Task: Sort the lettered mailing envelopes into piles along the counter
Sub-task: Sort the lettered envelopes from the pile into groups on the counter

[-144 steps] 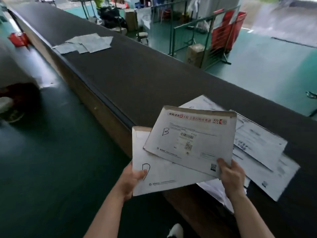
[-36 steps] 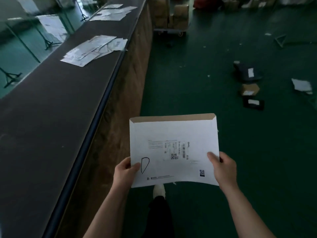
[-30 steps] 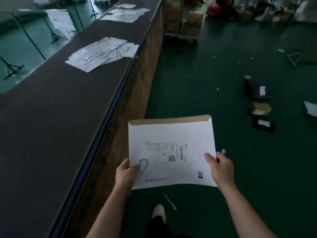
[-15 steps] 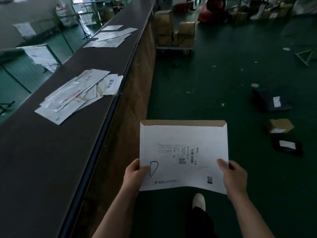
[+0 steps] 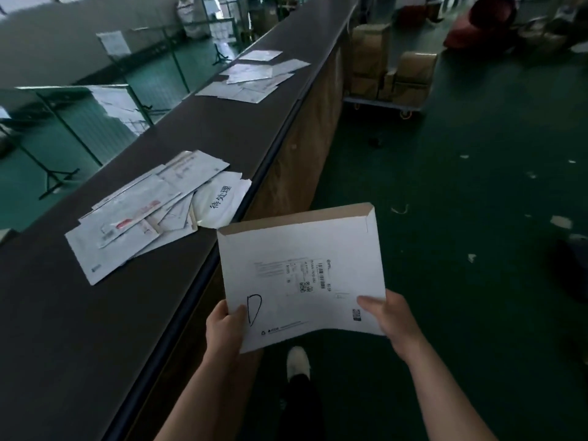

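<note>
A white mailing envelope (image 5: 302,268) with a handwritten D near its lower left is held flat in front of me, beside the counter's edge. My left hand (image 5: 224,329) grips its lower left corner, thumb on top by the D. My right hand (image 5: 386,316) grips its lower right corner. On the long dark counter (image 5: 63,329) to my left lies a near pile of envelopes (image 5: 149,208), one sheet bearing printed Chinese characters. A farther pile of envelopes (image 5: 254,76) lies along the same counter.
Green floor runs to the right, scattered with paper scraps and a dark parcel (image 5: 572,268) at the right edge. A cart with cardboard boxes (image 5: 391,78) stands ahead by the counter's wooden side. Green metal stands (image 5: 63,135) are beyond the counter. My white shoe (image 5: 297,361) shows below.
I have walked forward along the counter with the D envelope; the near pile has come up level with the envelope's left side. Both hands keep the same grip.
</note>
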